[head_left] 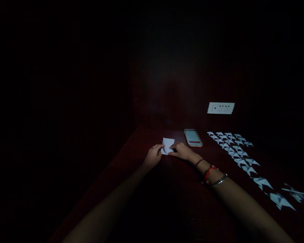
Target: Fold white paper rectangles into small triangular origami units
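A small white piece of paper (169, 143) lies on the dark reddish table, its near edge towards me. It looks folded, but the creases are too faint to make out. My left hand (153, 155) grips its left side, fingers bent over the edge. On the opposite side, my right hand (181, 151) pinches the paper's right edge with thumb and curled fingers. The right wrist carries thin bands and a metal bangle (220, 181).
Just beyond my right hand lies a phone (193, 137) with a lit screen. Rows of folded white paper pieces (239, 155) run down the right side. Further right are narrow white paper bits (297, 194). A socket panel (221, 108) sits on the back wall. The surroundings are very dark.
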`<control>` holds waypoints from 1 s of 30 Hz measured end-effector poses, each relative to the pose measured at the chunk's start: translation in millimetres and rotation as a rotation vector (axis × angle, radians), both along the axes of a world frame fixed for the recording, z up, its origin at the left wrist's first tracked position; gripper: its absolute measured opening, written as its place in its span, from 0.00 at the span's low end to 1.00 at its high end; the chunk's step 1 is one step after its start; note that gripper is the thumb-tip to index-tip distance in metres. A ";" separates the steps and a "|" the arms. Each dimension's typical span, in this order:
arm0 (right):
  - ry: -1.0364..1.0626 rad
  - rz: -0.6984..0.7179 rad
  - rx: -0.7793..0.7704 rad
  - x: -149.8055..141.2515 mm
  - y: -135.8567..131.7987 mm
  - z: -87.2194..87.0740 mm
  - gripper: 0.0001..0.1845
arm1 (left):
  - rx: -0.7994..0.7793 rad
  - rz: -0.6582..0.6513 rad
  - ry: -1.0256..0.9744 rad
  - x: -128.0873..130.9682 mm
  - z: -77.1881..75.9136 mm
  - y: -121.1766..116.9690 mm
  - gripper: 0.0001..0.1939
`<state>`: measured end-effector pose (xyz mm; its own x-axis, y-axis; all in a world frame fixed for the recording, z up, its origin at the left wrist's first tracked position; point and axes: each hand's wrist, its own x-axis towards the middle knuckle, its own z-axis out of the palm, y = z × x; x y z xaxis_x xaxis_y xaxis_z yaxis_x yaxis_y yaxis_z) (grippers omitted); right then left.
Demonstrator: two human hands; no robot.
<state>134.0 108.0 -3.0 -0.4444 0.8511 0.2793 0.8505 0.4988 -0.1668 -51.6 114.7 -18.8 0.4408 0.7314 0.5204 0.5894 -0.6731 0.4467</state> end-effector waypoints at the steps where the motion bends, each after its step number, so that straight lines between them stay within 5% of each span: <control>1: -0.002 -0.007 -0.001 0.0 -1.7 1.2 0.20 | -0.001 -0.012 -0.010 0.5 0.6 -0.5 0.19; 9: 0.006 -0.077 0.005 -7.7 -11.1 6.6 0.23 | -0.044 -0.111 -0.075 1.9 -0.7 -2.1 0.21; 15: 0.106 -0.106 -0.006 -13.6 -13.5 6.0 0.14 | -0.070 -0.120 -0.119 1.9 -4.9 -0.5 0.22; 23: 0.435 -0.258 0.043 4.4 -21.7 14.6 0.13 | -0.073 -0.087 -0.184 1.7 -2.8 -2.9 0.20; 30: 0.760 -0.279 -0.060 41.5 -65.6 30.6 0.16 | -0.111 -0.038 -0.257 9.6 4.3 -17.0 0.17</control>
<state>175.5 42.4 27.6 0.0787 0.9258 0.3696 0.5860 0.2570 -0.7685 -42.1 97.8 -14.4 0.3331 0.7755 0.5363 0.4225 -0.6312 0.6504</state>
